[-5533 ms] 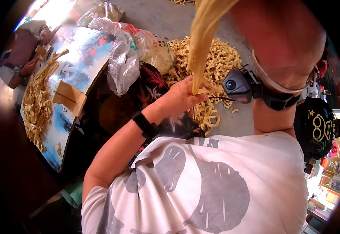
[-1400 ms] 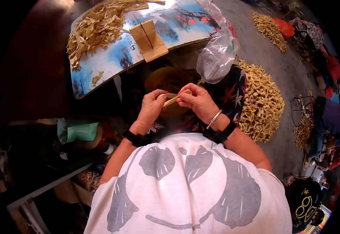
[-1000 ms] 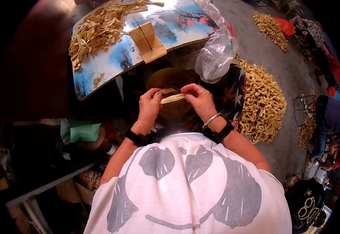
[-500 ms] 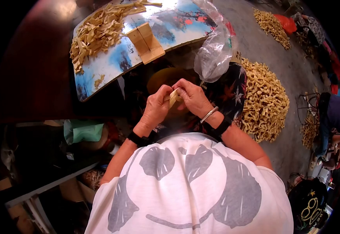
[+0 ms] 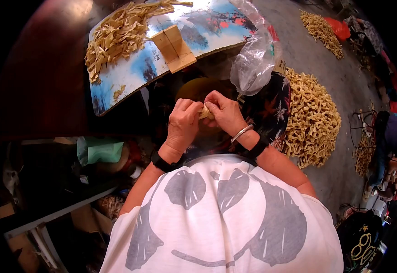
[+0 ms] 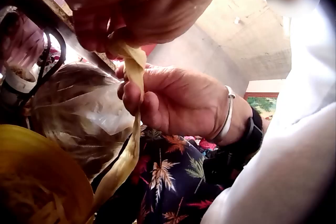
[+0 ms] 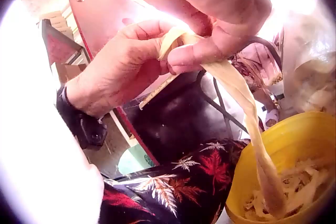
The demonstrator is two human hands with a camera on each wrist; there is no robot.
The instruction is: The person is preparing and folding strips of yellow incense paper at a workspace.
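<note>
Both hands meet over the lap around a pale yellow, pliable flat strip. My left hand pinches a folded part of it between thumb and fingers. Close beside it, my right hand, with a bracelet at the wrist, also pinches the strip. In the right wrist view the strip loops over at the fingertips, and its long tail hangs down twisted into a yellow bucket. More such strips lie inside this bucket. The left wrist view shows the strip bent between the two hands.
A painted board ahead bears a heap of flat strips and a slotted wooden block. A clear plastic bag hangs at its right. Knotted pieces are piled on the floor at right, with another pile farther off.
The strip was stretched between the hands a second ago; now the hands are together and it is bent into a small loop at the fingertips. Earlier, the right arm was raised with a long strip.
</note>
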